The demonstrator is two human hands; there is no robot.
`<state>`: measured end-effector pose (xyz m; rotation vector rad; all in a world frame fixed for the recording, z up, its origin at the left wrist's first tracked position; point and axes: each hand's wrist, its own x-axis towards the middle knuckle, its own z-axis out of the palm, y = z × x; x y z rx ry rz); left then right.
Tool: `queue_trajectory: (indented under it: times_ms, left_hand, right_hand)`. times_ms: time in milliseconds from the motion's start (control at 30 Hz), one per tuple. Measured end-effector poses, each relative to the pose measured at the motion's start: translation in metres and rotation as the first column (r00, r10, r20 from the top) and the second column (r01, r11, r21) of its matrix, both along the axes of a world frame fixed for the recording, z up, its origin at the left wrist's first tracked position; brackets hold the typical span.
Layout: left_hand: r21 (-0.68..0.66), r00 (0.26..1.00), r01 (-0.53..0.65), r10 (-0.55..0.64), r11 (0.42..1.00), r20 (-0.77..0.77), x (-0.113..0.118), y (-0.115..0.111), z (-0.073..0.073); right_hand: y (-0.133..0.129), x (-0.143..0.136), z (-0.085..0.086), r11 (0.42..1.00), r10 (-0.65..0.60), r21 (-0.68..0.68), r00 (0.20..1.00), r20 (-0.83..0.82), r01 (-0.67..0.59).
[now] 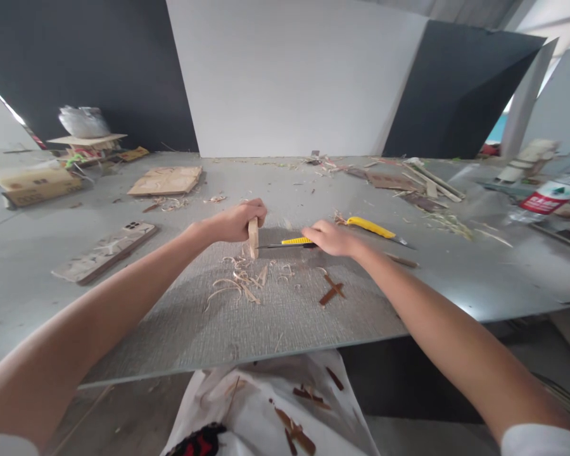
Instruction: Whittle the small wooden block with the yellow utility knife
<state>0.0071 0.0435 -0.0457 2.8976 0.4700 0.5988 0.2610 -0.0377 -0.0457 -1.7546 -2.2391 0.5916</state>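
The left hand (245,219) grips a small wooden piece (253,242), upright on the grey table (308,326); just right of this piece, the right hand (330,237) is closed around a yellow-handled knife (295,240), its blade reaching the piece's edge, though whether it touches I cannot tell; curled shavings (240,285) lie just nearer the viewer than the piece; a second yellow knife (371,227) lies well to its right, a phone (109,252) well to its left.

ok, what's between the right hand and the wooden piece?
The held knife: some yellow handle, then the blade up to the wooden piece. Head view shows it.
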Motion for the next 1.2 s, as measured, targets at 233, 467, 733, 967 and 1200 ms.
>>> queue_trajectory:
  times_ms: [233, 467, 733, 967, 1200]
  left_hand:
    - [0.008, 0.994, 0.110, -0.110, 0.994, 0.003, 0.005, -0.011, 0.003]
    - [0.000, 0.988, 0.146, -0.146, 0.989, -0.044, 0.011, -0.016, 0.007]
    - [0.012, 0.989, 0.141, -0.141, 0.990, -0.038, 0.014, -0.015, 0.005]
    - [0.044, 0.990, 0.139, -0.138, 0.989, -0.021, 0.012, -0.014, 0.003]
    - [0.030, 0.991, 0.131, -0.129, 0.991, -0.039, 0.012, -0.013, 0.004]
  right_hand:
    - [0.015, -0.008, -0.010, 0.986, 0.070, 0.155, 0.993, -0.098, -0.055]
    - [0.031, -0.013, -0.013, 0.990, 0.085, 0.121, 0.992, -0.090, -0.073]
    - [0.034, -0.014, -0.021, 0.977, 0.013, 0.209, 0.985, 0.171, -0.049]
    - [0.030, -0.014, -0.017, 0.995, -0.003, 0.095, 0.956, 0.294, -0.026]
    - [0.026, -0.009, -0.016, 0.989, 0.082, 0.107, 0.987, 0.138, -0.097]
